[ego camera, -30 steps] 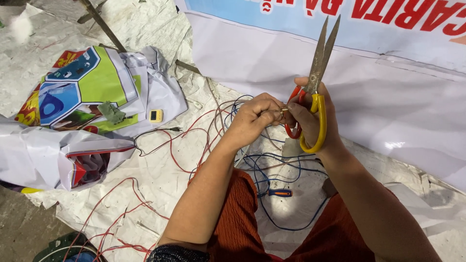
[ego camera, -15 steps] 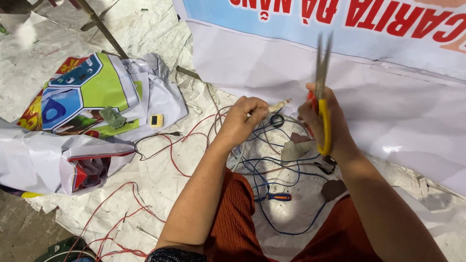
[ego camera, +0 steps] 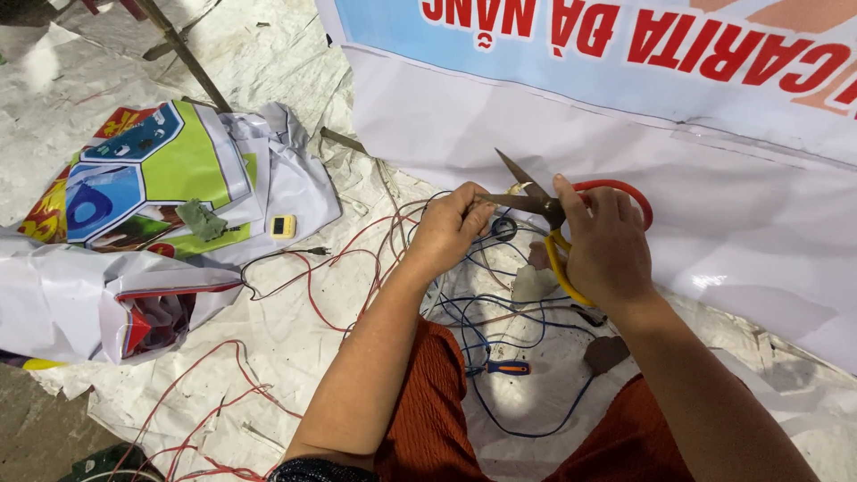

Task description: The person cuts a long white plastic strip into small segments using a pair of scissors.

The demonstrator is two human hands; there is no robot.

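Crinkly white plastic sheeting point(ego camera: 295, 348) covers the ground; right hand point(ego camera: 607, 245) fingers curled tight through red-and-yellow scissors point(ego camera: 544, 210), blades parted; left hand point(ego camera: 449, 228) pinches something small at the blade tips, can't tell what; red and blue wires point(ego camera: 464, 312) tangle just below; small screwdriver point(ego camera: 504, 367) lies nearer.

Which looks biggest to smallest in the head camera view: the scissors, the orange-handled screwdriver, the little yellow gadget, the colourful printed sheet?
1. Colourful printed sheet, by far.
2. Scissors, held in the right hand.
3. Orange-handled screwdriver and little yellow gadget: both look small and similar, so I cannot rank them.
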